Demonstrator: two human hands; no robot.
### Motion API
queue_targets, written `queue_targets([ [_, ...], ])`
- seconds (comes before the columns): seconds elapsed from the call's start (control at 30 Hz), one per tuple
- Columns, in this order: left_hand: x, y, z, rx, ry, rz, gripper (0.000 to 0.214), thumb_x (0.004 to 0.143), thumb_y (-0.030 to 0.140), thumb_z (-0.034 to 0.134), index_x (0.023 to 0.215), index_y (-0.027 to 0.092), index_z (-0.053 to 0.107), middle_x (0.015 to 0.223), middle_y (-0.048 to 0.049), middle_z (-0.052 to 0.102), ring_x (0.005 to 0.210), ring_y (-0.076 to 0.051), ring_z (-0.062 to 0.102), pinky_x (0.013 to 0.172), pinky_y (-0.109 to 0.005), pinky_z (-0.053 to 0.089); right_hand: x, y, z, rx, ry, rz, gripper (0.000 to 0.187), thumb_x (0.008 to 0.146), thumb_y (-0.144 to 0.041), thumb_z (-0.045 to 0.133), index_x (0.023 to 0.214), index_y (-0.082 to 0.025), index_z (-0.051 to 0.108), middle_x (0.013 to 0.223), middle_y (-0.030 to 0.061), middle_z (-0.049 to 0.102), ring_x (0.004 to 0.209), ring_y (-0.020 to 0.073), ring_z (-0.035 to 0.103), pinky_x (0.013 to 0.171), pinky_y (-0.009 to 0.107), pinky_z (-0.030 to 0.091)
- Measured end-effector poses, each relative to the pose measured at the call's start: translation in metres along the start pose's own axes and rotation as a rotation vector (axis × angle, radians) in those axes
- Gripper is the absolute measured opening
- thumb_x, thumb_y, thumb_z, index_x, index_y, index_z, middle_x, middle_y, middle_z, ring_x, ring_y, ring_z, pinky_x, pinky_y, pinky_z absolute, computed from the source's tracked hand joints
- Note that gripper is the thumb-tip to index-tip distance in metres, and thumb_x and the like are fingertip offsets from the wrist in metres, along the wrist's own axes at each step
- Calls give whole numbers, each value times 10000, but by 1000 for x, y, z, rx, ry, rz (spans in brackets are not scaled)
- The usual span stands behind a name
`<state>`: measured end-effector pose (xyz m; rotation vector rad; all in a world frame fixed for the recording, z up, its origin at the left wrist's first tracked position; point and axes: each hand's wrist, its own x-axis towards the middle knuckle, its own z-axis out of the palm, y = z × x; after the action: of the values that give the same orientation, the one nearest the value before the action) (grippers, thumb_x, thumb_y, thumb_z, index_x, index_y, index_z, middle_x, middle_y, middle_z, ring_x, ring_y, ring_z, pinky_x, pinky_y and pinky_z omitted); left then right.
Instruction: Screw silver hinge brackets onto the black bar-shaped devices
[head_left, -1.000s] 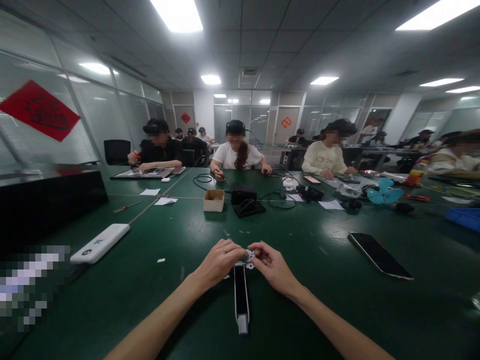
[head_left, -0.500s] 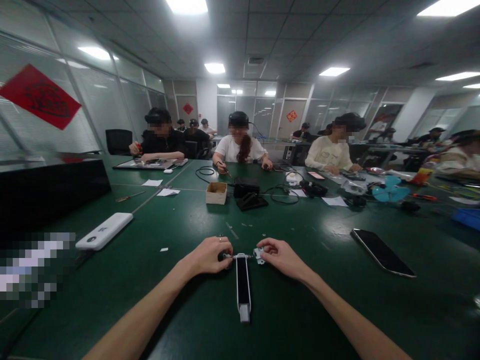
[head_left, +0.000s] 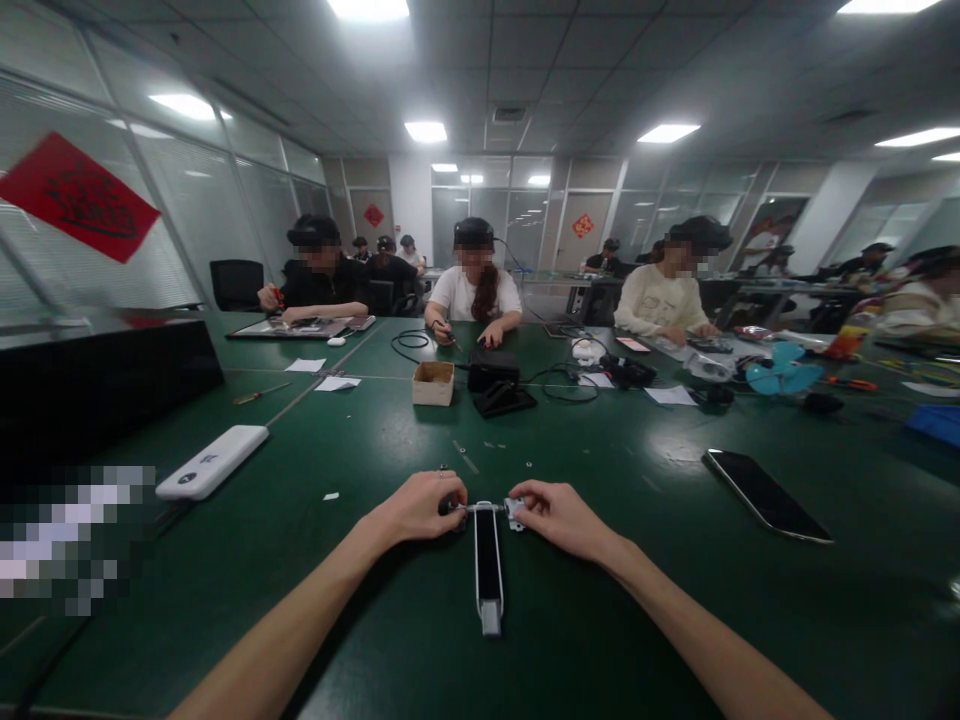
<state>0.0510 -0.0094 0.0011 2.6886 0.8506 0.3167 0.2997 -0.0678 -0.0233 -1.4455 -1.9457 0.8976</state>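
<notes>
Small pale bracket [head_left: 515,513] sits pinched between the thumb and fingers of the right hand [head_left: 564,516], just beside the far end of a white-framed black bar [head_left: 488,560]. Opposite, the left hand [head_left: 418,507] curls thumb and fingers around a dark part [head_left: 448,505], mostly hidden. Between the hands, the bar rests on the green table [head_left: 600,640], grey tip nearest. Farther out lie a smartphone [head_left: 766,496], right, and an open cardboard box [head_left: 433,388], ahead.
</notes>
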Motion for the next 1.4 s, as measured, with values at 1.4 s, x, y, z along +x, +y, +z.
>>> queue_targets([
  [1.4, -7, -50, -14, 197, -45, -183, 151, 820, 222, 509, 895, 203, 639, 897, -40, 637, 805, -186, 595, 687, -258, 431, 12, 9, 11, -432, 268, -118, 283, 892, -269, 459, 1113, -164, 601, 1004, 90, 607, 934, 218, 570, 826, 360, 471],
])
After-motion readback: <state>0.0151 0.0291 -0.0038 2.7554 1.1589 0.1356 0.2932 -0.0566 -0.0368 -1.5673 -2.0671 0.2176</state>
